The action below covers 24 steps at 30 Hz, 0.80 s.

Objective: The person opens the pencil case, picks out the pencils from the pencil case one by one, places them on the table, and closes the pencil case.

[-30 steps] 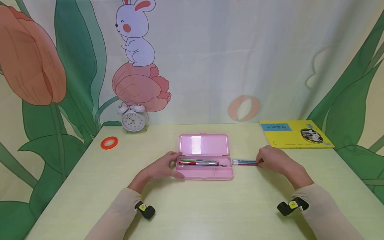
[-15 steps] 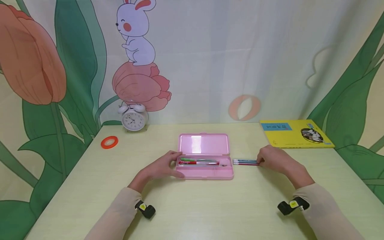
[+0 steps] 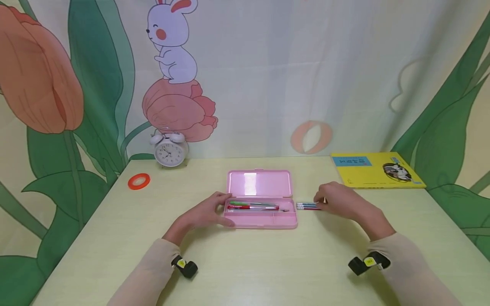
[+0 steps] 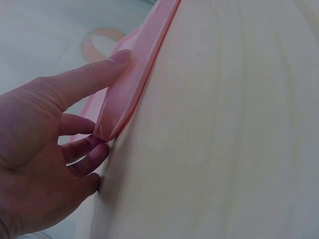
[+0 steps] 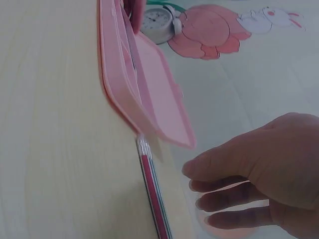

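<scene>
A pink pencil case [image 3: 254,221] lies with its lid [image 3: 260,183] raised at the back. In its rear compartment are a green pen [image 3: 239,203], a red pen [image 3: 237,207] and a slim pencil [image 3: 281,211]. My left hand [image 3: 204,212] holds the case's left end, thumb on the front wall and fingers round the corner. To the right of the case, several pencils [image 3: 305,206] lie side by side, their ends close to its right wall. Over them is my right hand [image 3: 338,199]; the right wrist view shows its fingers loosely extended, apart from the pencils.
A white alarm clock [image 3: 169,152] stands at the back left, with an orange-red ring [image 3: 139,181] in front of it. At the back right lies a yellow book [image 3: 377,174]. A printed curtain [image 3: 252,85] hangs behind the table [image 3: 268,267].
My right hand has moved left along the pencils, toward the pencil case, and is raised slightly. The pencils stay in place, and my left hand keeps its hold on the case.
</scene>
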### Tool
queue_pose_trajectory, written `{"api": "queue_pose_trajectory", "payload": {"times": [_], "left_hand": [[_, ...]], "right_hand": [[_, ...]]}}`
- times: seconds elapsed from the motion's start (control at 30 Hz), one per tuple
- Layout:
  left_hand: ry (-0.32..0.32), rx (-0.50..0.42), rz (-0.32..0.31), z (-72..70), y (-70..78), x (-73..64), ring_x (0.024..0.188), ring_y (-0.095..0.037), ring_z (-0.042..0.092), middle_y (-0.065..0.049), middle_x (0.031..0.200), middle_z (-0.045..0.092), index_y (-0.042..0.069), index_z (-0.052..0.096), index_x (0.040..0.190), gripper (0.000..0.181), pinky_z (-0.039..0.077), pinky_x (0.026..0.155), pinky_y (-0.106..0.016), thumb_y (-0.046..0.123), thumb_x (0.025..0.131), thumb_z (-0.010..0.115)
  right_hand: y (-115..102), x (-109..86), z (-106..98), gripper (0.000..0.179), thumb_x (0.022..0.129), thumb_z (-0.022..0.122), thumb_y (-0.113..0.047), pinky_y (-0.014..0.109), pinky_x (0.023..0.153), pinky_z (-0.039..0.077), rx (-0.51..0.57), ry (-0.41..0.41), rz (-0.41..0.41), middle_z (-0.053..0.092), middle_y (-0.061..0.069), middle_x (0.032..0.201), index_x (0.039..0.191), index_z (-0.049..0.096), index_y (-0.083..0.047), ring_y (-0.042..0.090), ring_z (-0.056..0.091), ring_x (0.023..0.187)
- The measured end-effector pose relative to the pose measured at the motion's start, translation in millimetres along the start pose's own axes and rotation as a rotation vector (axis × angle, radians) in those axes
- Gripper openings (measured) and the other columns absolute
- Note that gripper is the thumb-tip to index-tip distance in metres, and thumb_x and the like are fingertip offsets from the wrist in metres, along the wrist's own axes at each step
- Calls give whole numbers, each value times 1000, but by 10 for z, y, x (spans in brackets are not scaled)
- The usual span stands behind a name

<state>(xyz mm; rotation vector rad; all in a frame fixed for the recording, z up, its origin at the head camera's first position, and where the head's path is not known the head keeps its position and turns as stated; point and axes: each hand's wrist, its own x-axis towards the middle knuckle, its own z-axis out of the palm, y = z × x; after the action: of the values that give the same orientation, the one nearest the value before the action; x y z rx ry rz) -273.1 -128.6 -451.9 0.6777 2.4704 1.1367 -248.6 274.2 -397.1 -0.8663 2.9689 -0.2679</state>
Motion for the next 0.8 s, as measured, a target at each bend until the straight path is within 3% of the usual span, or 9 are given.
{"api": "queue_pose_trajectory", "payload": {"times": [0.17, 0.4, 0.63, 0.8], "left_hand": [[-5, -16, 0, 1, -13, 18, 139, -32, 34, -11, 146, 40, 11, 34, 156, 99, 23, 117, -56, 34, 77, 88], [-5, -8, -9, -14, -8, 0, 140, -32, 32, -11, 147, 39, 12, 34, 157, 99, 21, 117, -55, 34, 77, 88], [-12, -11, 5, -16, -31, 10, 139, -31, 33, -11, 146, 39, 11, 34, 157, 99, 22, 117, -55, 34, 77, 87], [-11, -12, 5, -6, -30, 10, 138, -30, 35, -10, 145, 41, 11, 34, 157, 100, 22, 117, -55, 35, 77, 88]], "right_hand": [[-119, 78, 46, 6, 84, 79, -4, 28, 67, 52, 6, 35, -55, 62, -7, 78, 90, 80, -7, 11, 52, 70], [-296, 241, 100, 11, 85, 77, -2, 31, 74, 57, 63, 58, -136, 71, -1, 84, 96, 80, -3, 12, 63, 75], [-514, 486, 119, 13, 86, 76, -1, 34, 78, 58, 95, -39, -60, 73, 4, 88, 99, 79, -2, 16, 63, 77], [-600, 601, 185, 9, 87, 76, -2, 30, 72, 54, 110, -93, -30, 69, 0, 82, 95, 78, -5, 15, 56, 71]]}}
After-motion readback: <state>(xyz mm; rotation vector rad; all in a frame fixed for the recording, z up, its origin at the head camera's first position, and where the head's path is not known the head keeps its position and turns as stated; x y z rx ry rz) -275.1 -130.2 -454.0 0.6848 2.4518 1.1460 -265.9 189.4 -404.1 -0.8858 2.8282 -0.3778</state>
